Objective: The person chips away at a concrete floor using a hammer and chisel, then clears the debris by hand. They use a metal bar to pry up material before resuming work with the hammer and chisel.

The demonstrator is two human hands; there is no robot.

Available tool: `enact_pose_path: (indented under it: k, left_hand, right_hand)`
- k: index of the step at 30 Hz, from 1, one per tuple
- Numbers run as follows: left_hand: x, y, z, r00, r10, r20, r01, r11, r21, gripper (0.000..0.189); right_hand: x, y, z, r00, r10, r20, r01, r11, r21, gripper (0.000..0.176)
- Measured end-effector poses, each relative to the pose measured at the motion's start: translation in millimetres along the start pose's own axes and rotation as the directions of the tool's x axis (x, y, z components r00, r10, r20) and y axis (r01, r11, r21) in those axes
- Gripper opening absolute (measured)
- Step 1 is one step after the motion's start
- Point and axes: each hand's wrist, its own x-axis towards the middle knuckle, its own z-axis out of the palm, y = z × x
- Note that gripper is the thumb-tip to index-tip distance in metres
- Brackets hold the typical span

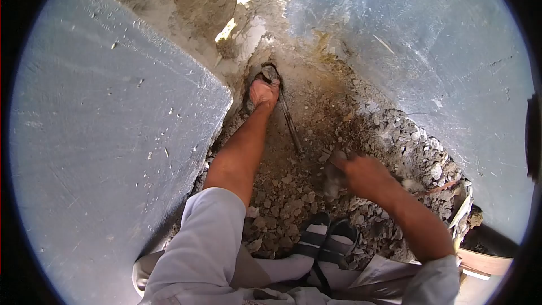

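My left hand (263, 91) reaches into a dark hole at the foot of the wall corner, its fingers curled and partly hidden. A grey lump of stone (270, 73) shows right at the fingertips. Beside this hand a long thin metal rod (291, 126) slants from the edge of the hole down to the dirt. To the lower right, my right hand (364, 175) is closed around a grey lump (333, 176), smeared by motion, above the rubble.
Loose rubble (395, 141) covers the ground between two blue-grey painted surfaces, one at left (113, 124) and one at right (440, 51). My sandalled feet (327, 240) stand on the broken stones. A dark round container (488, 243) with a pale rim lies at lower right.
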Motion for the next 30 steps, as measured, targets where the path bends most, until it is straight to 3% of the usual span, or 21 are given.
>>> enact_pose_path:
  k: [2, 5, 8, 11, 12, 13, 16, 19, 20, 23, 24, 27, 30]
  left_hand:
    - [-20, 32, -22, 1.000, 0.010, -0.030, -0.008, 0.999, 0.042, 0.054]
    - [-8, 23, -6, 1.000, -0.002, 0.016, 0.000, 0.997, 0.074, 0.056]
    - [-24, 66, -32, 0.977, -0.201, 0.066, 0.202, 0.979, 0.002, 0.059]
    - [15, 24, 12, 0.986, -0.158, -0.047, 0.158, 0.987, 0.017, 0.056]
    - [19, 21, 13, 0.995, -0.092, -0.034, 0.096, 0.989, 0.115, 0.056]
    - [9, 31, 3, 0.998, -0.056, -0.030, 0.059, 0.993, 0.098, 0.056]
    - [-7, 38, -24, 1.000, -0.022, 0.003, 0.021, 0.997, 0.073, 0.059]
    - [-26, 31, -31, 0.989, 0.092, -0.113, -0.100, 0.993, -0.068, 0.060]
    - [-24, 27, -29, 0.983, 0.144, -0.110, -0.149, 0.988, -0.039, 0.052]
    - [-51, 32, -39, 0.964, 0.204, -0.171, -0.236, 0.951, -0.198, 0.046]
    - [-66, 39, -47, 0.964, 0.208, -0.168, -0.231, 0.964, -0.130, 0.043]
    - [-117, 56, -69, 0.958, 0.255, -0.131, -0.279, 0.935, -0.217, 0.042]
    - [-155, 54, -74, 0.934, 0.352, 0.056, -0.307, 0.874, -0.376, 0.044]
  right_hand:
    - [-41, 15, 3, 0.999, 0.003, 0.052, 0.001, 0.997, -0.081, 0.032]
    - [-100, 35, 15, 0.975, 0.071, 0.209, -0.030, 0.981, -0.190, 0.042]
    - [-137, 45, 32, 0.957, 0.117, 0.267, -0.067, 0.980, -0.186, 0.044]
    - [-149, 49, 32, 0.946, 0.143, 0.291, -0.116, 0.987, -0.110, 0.046]
    - [-145, 52, 29, 0.933, 0.141, 0.331, -0.114, 0.988, -0.100, 0.046]
    - [-144, 54, 31, 0.919, 0.135, 0.371, -0.112, 0.990, -0.083, 0.047]
    - [-148, 59, 50, 0.962, 0.128, 0.242, -0.087, 0.981, -0.175, 0.051]
    - [-152, 56, 34, 0.960, 0.110, 0.258, -0.113, 0.994, -0.006, 0.050]
    - [-153, 58, 36, 0.962, 0.114, 0.249, -0.111, 0.993, -0.025, 0.049]
    - [-156, 64, 47, 0.965, 0.136, 0.226, -0.120, 0.989, -0.082, 0.048]
    - [-155, 64, 48, 0.963, 0.153, 0.221, -0.132, 0.986, -0.106, 0.051]
    - [-157, 55, 30, 0.982, 0.142, 0.123, -0.130, 0.986, -0.103, 0.053]
    - [-174, 29, -15, 0.989, 0.148, -0.001, -0.148, 0.989, -0.025, 0.046]
